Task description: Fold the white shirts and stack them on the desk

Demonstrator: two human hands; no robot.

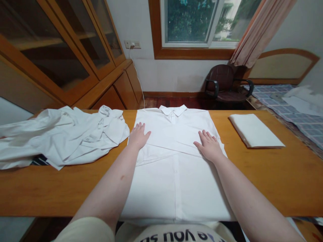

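A white button-up shirt (161, 181) lies spread front side up on the wooden table, its collar at the far edge and its hem at the near edge. The sleeves appear to be folded across its front. My left hand (138, 136) rests flat on the shirt's left side, thumb out and fingers pointing away. On the opposite side my right hand (209, 145) presses flat on the cloth with its fingers apart. Neither hand grips the fabric.
A crumpled heap of white clothing (83, 134) covers the table's left part. On the right lies a neatly folded white cloth (256, 131). Beyond the wooden table (267, 181) stand a dark armchair (223, 82), a glass-fronted cabinet (83, 43) and a bed (290, 101).
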